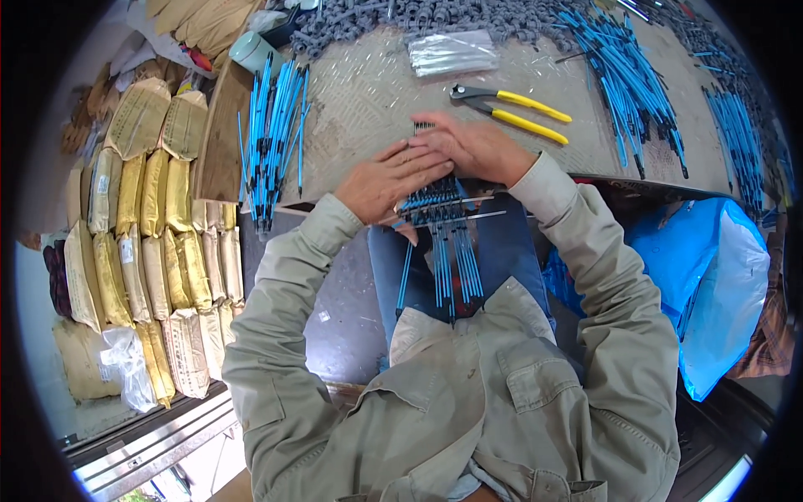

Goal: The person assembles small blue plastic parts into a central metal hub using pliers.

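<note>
A bundle of thin blue rods with black ends [452, 251] hangs over the table's front edge, above my lap. My left hand [393, 180] lies across its upper part, fingers straight and together, thumb lower on the near side. My right hand [475, 149] bends over the top of the bundle from the other side, and its fingers are partly hidden behind my left hand. Both hands press on the rods. Thin silvery pins [485, 214] stick out sideways to the right, just below my hands.
Yellow-handled pincers [523, 115] lie on the table [360, 92] beyond my right hand, near a clear bag [452, 53]. Blue rod piles flank them at left [276, 125] and right [631, 84]. Grey parts [360, 18] heap at the back. Packages [155, 192] are stacked left; a blue bag [694, 259] hangs right.
</note>
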A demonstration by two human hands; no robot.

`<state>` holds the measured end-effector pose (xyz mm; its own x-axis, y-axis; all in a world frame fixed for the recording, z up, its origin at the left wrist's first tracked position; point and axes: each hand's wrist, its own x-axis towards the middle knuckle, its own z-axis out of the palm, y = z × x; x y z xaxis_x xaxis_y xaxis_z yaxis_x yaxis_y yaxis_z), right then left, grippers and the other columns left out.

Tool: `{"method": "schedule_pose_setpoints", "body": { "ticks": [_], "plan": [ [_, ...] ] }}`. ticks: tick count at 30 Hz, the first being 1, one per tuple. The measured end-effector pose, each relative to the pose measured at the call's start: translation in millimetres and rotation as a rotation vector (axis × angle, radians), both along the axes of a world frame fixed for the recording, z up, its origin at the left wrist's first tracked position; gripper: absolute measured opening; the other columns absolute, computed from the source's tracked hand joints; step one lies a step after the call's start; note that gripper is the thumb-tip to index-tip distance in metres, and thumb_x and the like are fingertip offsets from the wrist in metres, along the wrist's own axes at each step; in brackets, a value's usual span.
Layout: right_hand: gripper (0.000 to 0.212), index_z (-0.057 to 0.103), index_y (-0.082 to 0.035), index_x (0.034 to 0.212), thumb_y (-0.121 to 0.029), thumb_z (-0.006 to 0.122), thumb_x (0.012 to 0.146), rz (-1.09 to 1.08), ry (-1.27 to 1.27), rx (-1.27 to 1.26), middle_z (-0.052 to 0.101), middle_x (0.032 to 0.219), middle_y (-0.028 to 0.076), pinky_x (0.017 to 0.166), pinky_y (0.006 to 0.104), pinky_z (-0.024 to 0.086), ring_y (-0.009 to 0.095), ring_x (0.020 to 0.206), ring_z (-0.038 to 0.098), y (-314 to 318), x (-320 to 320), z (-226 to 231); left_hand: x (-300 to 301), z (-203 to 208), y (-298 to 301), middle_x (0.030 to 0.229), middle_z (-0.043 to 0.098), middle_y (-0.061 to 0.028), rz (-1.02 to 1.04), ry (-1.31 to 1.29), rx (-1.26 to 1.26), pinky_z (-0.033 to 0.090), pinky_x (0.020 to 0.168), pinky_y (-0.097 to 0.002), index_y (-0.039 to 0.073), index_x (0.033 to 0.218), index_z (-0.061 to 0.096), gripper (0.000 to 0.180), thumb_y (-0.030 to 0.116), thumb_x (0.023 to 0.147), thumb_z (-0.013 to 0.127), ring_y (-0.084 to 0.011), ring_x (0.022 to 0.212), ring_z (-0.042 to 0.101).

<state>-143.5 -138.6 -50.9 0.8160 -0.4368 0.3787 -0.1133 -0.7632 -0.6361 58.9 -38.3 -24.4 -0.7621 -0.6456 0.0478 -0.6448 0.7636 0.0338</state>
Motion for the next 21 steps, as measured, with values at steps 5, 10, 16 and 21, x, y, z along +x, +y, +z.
{"method": "schedule_pose_setpoints", "body": {
  "ticks": [5,10,16,21],
  "plan": [
    [0.036,0.048,0.003,0.118,-0.024,0.034,0.097,-0.092,-0.774,0.46,0.058,0.11,0.02,0.09,0.0371,0.042,0.031,0.099,0.059,38.7,-29.3,36.2,-7.2,5.3,7.3,0.143,0.033,-0.0053,0.048,0.125,0.054,0.023,0.108,-0.041,0.012,0.139,0.031,0.11,0.062,0.047,0.068,-0.0235,0.133,0.029],
    [0.022,0.058,0.0,0.099,-0.013,0.063,0.081,-0.283,-0.577,-0.057,0.061,0.089,0.012,0.07,0.0302,0.049,0.02,0.074,0.061,118.1,-73.9,84.9,-5.6,3.2,6.4,0.141,0.036,-0.0043,0.033,0.231,0.04,0.027,0.107,-0.0413,0.012,0.138,0.033,0.108,0.072,0.051,0.058,-0.0243,0.13,0.033],
    [0.025,0.065,-0.003,0.086,0.002,0.073,0.063,-0.327,-0.242,-0.25,0.058,0.083,0.011,0.059,0.0283,0.047,0.02,0.069,0.059,126.2,-66.5,70.6,-7.9,-0.4,5.3,0.14,0.038,-0.0054,0.032,0.25,0.049,0.028,0.106,-0.0413,0.015,0.136,0.038,0.103,0.072,0.052,0.058,-0.0275,0.13,0.034],
    [0.024,0.065,-0.004,0.088,-0.001,0.072,0.066,-0.3,-0.277,-0.288,0.055,0.076,0.008,0.052,0.0261,0.045,0.019,0.062,0.057,124.3,-63.0,63.4,-11.8,-3.9,4.4,0.139,0.039,-0.0065,0.029,0.243,0.022,0.029,0.106,-0.0423,0.017,0.134,0.043,0.1,0.073,0.052,0.056,-0.0289,0.13,0.034]
  ]
}}
